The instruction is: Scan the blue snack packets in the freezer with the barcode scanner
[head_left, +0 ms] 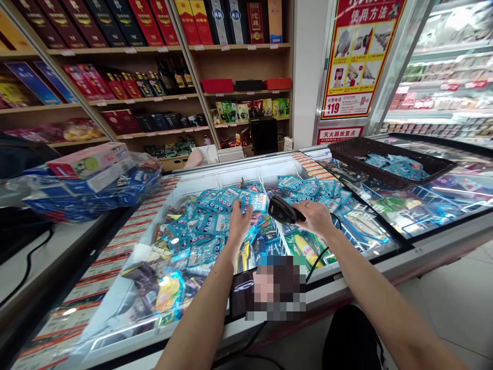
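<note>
My left hand (241,220) is closed on a small blue packet (254,201) with a pale printed label on its face. In my right hand (316,217) is a black handheld barcode scanner (283,209), its head pointing left at the packet, a short gap between them. The scanner's black cable (318,264) runs down from the hand. Below both hands, many similar blue packets (210,226) lie in a loose heap on the glass top of a freezer chest (154,257). A second group of blue packets (308,187) lies beyond the scanner.
A dark brown basket (435,172) at the right rear holds more blue packets. Bagged boxes (92,174) stand on the left counter. A phone-like dark device (242,295), partly blurred out, rests on the freezer's front edge. Shelves of boxed goods (150,72) line the back wall.
</note>
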Demonstrator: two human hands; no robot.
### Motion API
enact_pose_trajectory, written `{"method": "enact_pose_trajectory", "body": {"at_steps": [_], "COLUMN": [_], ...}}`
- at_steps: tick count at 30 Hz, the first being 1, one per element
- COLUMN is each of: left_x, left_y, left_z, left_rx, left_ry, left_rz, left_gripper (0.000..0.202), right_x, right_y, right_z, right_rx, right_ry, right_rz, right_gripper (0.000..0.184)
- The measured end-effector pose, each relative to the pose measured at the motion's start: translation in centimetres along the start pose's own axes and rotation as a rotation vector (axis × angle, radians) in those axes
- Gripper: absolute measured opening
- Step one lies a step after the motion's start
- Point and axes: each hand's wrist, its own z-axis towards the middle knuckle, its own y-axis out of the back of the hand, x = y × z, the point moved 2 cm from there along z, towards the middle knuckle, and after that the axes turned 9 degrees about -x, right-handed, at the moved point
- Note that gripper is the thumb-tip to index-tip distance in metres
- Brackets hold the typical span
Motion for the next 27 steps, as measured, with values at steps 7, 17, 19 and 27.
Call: {"method": "enact_pose_trajectory", "body": {"at_steps": [7, 17, 19, 27], "left_x": [-0.1, -0.5, -0.6, -1.4], "left_y": [0.1, 0.9, 0.8, 1.1], "left_z": [-0.2, 0.1, 0.2, -0.8], "left_rx": [0.011, -0.353, -0.368, -0.372], "left_ry": [-0.025, -0.382, -0.411, -0.525], "left_rz": [0.069, 0.697, 0.767, 1.011], "left_gripper": [0.048, 0.054, 0.057, 0.048], "right_x": [-0.5, -2.5, -2.5, -2.7], "right_y": [0.1, 0.2, 0.1, 0.2], "right_z": [-0.2, -0.4, -0.4, -0.3], "right_rx": [-0.043, -0.196, -0.187, -0.258], "right_ry": [-0.032, -0.341, -0.344, -0.384], "right_rz": [-0.023, -0.214, -0.221, -0.238], "right_gripper": [0.027, 0.033, 0.034, 0.031]}}
